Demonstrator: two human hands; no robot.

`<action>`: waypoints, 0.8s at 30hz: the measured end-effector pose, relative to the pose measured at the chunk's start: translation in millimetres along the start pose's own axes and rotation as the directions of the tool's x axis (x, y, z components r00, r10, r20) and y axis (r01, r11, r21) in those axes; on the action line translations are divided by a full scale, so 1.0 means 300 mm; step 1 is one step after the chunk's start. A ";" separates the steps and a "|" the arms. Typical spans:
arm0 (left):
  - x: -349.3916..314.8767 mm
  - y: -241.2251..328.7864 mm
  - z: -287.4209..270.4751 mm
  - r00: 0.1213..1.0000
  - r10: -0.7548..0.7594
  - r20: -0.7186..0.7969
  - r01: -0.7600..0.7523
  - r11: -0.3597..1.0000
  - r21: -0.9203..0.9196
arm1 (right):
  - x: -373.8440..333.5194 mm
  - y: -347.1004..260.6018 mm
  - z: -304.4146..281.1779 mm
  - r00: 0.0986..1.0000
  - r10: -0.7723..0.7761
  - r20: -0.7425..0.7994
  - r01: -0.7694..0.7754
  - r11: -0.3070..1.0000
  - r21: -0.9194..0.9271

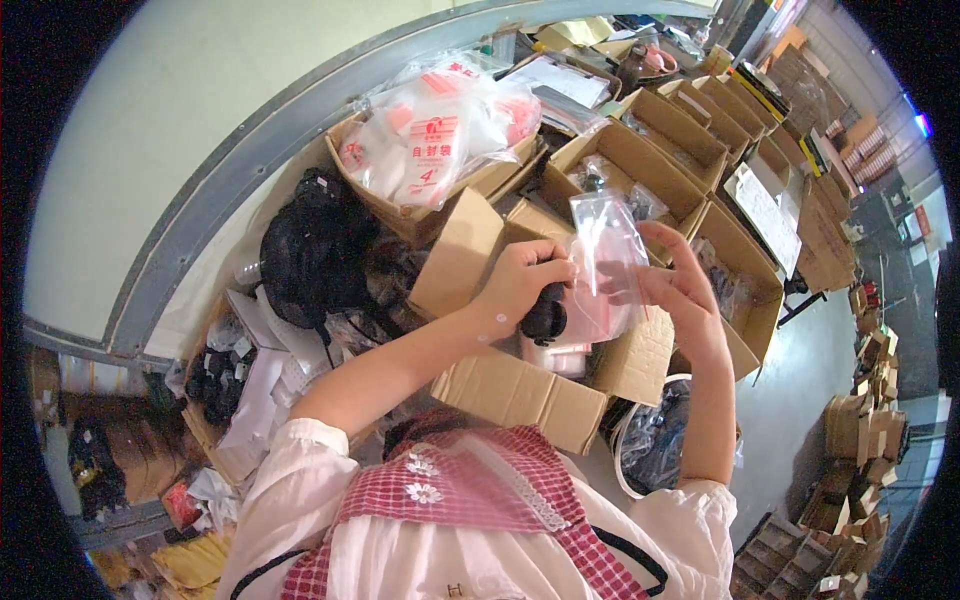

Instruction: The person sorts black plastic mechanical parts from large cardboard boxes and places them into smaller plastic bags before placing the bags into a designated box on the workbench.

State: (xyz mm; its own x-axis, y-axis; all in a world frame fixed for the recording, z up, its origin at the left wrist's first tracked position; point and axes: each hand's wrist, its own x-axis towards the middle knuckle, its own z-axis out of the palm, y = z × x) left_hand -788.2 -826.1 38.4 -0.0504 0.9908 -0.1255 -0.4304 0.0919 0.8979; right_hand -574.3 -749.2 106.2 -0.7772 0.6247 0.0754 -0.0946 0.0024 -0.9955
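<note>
A clear plastic bag (608,225) is held up between my two hands over an open cardboard box (520,395). My left hand (528,282) is closed around a small rounded black part (545,318), which sticks out below the fingers. The same hand's fingertips meet the bag's left edge. From the right, my right hand (688,290) grips the bag; some of its fingers show through the film, and whether they are inside or behind it I cannot tell. White and reddish plastic packs (560,358) lie in the box underneath.
A carton of red-printed plastic bags (435,135) stands beyond my left hand, beside a black bag (320,245). Open cardboard bins (665,130) with small packed parts line the far right. A clipboard (763,215) leans there, and a round bin (640,470) stands below my right forearm.
</note>
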 end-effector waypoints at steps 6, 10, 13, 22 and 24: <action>0.006 -0.012 -0.020 1.000 0.027 0.000 -0.027 0.999 0.024 | -0.020 0.047 -0.001 0.986 0.128 0.107 -0.061 0.873 -0.485; 0.000 -0.014 -0.013 0.999 0.035 0.003 -0.035 0.998 0.057 | -0.002 0.048 0.031 0.984 -0.061 0.169 0.175 0.523 -0.834; -0.008 0.000 -0.016 1.000 0.012 0.001 -0.012 0.999 0.051 | 0.023 -0.008 0.059 0.918 -0.163 0.361 0.375 0.060 -0.925; -0.019 -0.011 -0.010 0.997 0.051 0.062 -0.058 0.991 0.119 | 0.124 0.081 0.060 0.685 0.342 0.643 0.596 0.244 -0.765; -0.022 -0.042 0.008 0.996 0.077 0.053 -0.085 0.983 0.164 | 0.147 0.047 0.126 0.579 0.679 0.451 0.570 0.060 -0.820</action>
State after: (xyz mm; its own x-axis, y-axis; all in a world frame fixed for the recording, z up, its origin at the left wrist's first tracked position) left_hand -780.3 -833.6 29.1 -0.0352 0.9988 -0.0331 -0.2709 0.0224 0.9623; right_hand -633.3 -751.2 97.7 -0.7949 0.0107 -0.6067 0.0617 0.9961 -0.0633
